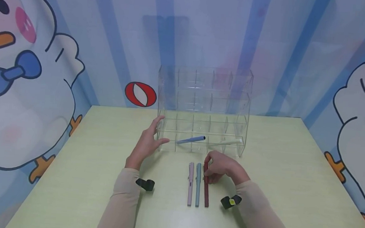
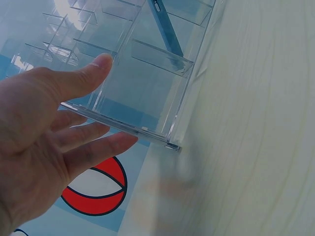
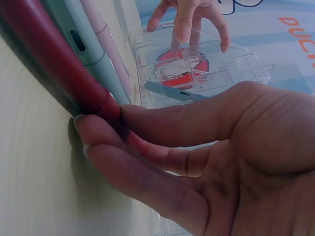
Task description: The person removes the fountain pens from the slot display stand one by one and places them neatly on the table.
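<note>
Closest to me, three capped pens lie side by side on the pale green table [image 1: 293,180], pointing away from me: a pink pen [image 1: 190,183] on the left, a grey-blue pen [image 1: 198,184] in the middle and a dark red pen [image 1: 206,193] on the right. My right hand [image 1: 221,169] is on the far end of the dark red pen, thumb and fingertips [image 3: 106,147] pinching its barrel while it lies on the table next to the grey-blue one.

Just beyond the pens stands a clear acrylic organizer [image 1: 203,110] with rows of small compartments. In its bottom row, a blue pen [image 1: 191,139] lies slanted in a compartment left of centre, and a white pen [image 1: 231,141] lies in one further right.

My left hand [image 1: 146,143] is at the organizer's near left corner with fingers straight and spread, holding nothing; the thumb [image 2: 91,73] rests against the clear front, and the other fingers reach along the left side wall. Whether those fingers touch the wall, I cannot tell.
</note>
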Tool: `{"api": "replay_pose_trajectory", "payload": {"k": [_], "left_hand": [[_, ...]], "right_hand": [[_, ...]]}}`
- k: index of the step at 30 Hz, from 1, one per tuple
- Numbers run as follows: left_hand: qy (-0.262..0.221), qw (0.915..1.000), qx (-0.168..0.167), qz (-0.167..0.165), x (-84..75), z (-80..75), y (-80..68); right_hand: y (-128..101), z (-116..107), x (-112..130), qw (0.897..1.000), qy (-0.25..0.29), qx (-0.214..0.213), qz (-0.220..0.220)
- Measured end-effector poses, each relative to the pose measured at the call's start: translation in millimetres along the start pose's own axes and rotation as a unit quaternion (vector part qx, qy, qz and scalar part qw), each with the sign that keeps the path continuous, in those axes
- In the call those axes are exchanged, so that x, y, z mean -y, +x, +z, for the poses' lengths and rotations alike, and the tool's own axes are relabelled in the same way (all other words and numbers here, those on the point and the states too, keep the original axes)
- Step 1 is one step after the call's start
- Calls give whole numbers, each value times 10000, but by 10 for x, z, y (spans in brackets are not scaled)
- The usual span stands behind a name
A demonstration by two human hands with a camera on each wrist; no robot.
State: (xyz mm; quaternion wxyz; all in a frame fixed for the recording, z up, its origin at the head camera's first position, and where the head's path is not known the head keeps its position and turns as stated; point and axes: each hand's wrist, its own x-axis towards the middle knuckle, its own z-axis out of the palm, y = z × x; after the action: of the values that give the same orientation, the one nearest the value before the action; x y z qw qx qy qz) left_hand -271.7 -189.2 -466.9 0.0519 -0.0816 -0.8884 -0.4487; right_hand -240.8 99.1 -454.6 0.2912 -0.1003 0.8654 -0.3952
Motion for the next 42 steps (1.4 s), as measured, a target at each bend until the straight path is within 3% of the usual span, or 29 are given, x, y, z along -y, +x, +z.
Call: {"api": "replay_pose_trajectory", "payload": {"k": [8, 23, 42], "left_hand": [[30, 10000, 53, -70, -17, 1, -4], [15, 10000, 43, 15, -5, 3, 2], [9, 9999, 30, 107, 15, -8, -6]], "right_hand": [[-18, 9, 0, 9995, -311, -92, 59], [-46, -43, -10, 9992, -370, -101, 103], [-246, -190, 146, 9995, 10, -64, -303]]}}
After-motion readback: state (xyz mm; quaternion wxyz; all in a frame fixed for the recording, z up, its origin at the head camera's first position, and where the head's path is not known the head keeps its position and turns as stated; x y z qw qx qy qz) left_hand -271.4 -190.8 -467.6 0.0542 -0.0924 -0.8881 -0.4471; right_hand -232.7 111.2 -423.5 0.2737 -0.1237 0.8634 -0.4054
